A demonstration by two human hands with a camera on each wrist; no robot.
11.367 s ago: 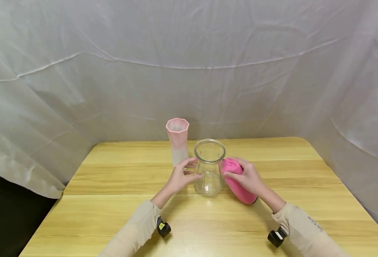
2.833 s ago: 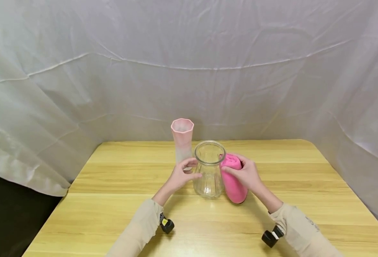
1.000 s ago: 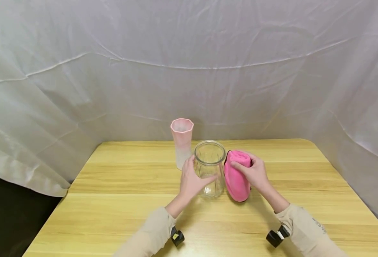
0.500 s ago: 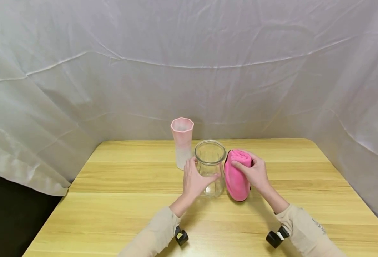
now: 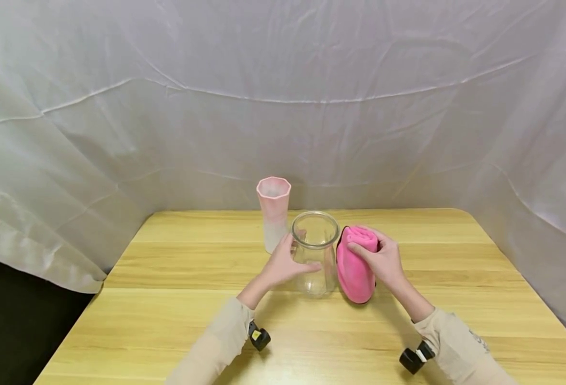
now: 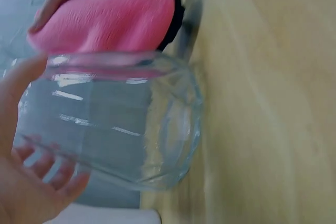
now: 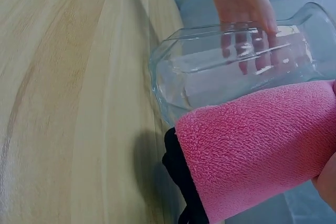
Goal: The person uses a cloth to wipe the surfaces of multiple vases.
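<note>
A clear glass jar (image 5: 314, 260) stands upright at the centre of the head view, its long axis vertical and its round open mouth facing up, on a pale wooden table (image 5: 167, 321) with a lengthwise grain. The jar is ribbed, wide at the belly and narrower at the neck, with a flared rim; nothing shows inside it.

The left hand (image 5: 285, 263) grips the jar from the left of the frame, fingers curled round its far side and thumb across the near face; the right wrist view shows those fingertips (image 7: 247, 51) through the glass, slightly spread.

To the right of centre, the right hand (image 5: 382, 262) holds a pink cloth (image 5: 356, 263) against the jar's side. The cloth is a thick, fuzzy terry pad, oblong, standing on its lower end on the table with its long axis nearly vertical and its top leaning slightly toward the jar. The fingers lie curled over its upper end, close together. A black edge (image 7: 178, 177) shows along the cloth in the right wrist view.

Behind the jar, just left of centre, stands a tall frosted pink vase (image 5: 273, 213) with a faceted rim, upright and apart from both hands; its contents cannot be told. Crumpled white sheeting (image 5: 283, 96) fills the upper frame.
</note>
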